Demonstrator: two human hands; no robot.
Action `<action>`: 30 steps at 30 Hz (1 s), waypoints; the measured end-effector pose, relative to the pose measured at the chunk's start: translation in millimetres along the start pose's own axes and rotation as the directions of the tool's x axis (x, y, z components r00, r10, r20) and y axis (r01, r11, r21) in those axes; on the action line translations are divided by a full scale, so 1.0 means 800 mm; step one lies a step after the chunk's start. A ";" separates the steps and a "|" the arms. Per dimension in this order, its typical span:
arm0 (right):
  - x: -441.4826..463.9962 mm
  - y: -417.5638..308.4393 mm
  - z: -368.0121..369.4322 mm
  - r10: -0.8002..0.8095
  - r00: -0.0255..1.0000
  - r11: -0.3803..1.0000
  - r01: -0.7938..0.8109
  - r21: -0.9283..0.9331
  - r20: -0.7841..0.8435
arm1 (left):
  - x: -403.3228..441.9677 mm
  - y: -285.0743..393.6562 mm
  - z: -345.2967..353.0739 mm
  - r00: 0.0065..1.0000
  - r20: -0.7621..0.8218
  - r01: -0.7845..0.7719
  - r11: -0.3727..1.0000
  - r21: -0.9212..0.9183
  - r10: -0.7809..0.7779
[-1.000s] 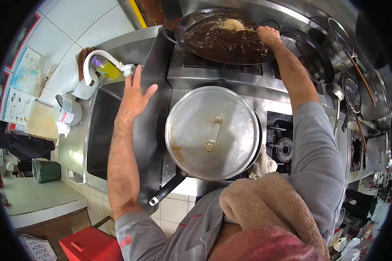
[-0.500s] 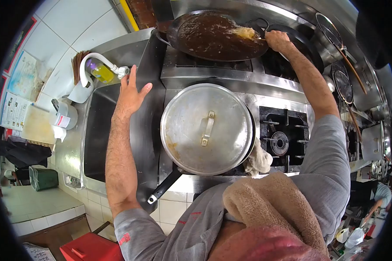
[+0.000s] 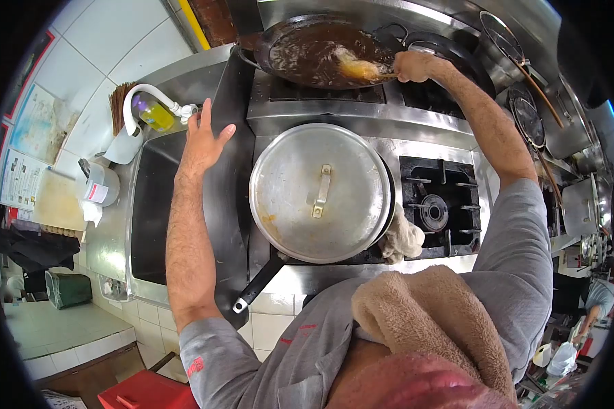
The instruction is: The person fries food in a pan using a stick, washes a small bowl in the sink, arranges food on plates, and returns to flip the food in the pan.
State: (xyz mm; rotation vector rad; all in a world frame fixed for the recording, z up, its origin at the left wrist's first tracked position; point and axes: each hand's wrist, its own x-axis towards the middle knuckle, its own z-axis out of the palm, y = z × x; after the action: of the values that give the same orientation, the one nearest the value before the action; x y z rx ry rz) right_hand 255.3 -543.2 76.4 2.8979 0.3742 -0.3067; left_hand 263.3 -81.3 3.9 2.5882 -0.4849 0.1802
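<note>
At the far side of the stove is a large wok [image 3: 280, 42] of dark, bubbling oil. My right hand [image 3: 416, 66] is closed at the wok's right rim, on the narrow end of a golden batter-coated piece of food [image 3: 358, 69]. The rest of that piece lies in the oil with foam around it. My fingers hide the exact grip. Over the sink's right edge, my left hand [image 3: 203, 143] is raised and holds nothing, fingers spread, close to the white faucet [image 3: 143, 88].
A broad metal lid [image 3: 293, 198] covers a pan whose black handle [image 3: 259, 283] points toward me. Right of it are a cloth [image 3: 401, 238] and a gas burner [image 3: 435, 213]. Strainers [image 3: 525, 112] stand at right. The sink [image 3: 158, 211] lies left; another person [image 3: 599, 303] is far right.
My right hand has moved left and slightly down, and the battered piece has shifted left with it. More bubbles show in the oil. My left hand stays nearly still.
</note>
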 end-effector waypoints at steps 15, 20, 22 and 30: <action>0.012 0.014 -0.011 0.123 0.989 0.800 -0.049 0.598 -0.084 | 0.002 -0.006 0.002 1.000 0.006 -0.024 1.000 -0.008 0.024; 0.029 0.032 0.024 0.286 0.947 0.612 -0.064 0.789 -0.145 | 0.004 -0.009 0.003 1.000 0.005 -0.028 1.000 -0.008 0.028; 0.035 0.034 0.032 0.327 0.934 0.552 -0.066 0.831 -0.143 | 0.003 -0.006 0.001 1.000 0.016 -0.017 1.000 -0.009 0.017; 0.073 0.049 0.063 0.507 0.770 0.804 -0.261 0.534 -0.388 | 0.002 0.002 -0.002 0.999 0.033 0.020 1.000 -0.006 -0.020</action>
State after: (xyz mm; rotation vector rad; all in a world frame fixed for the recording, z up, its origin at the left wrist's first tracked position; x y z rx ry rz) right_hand 312.0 -578.3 21.8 3.3773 -0.3058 0.5503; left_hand 263.9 -82.1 6.6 2.5929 -0.4702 0.1290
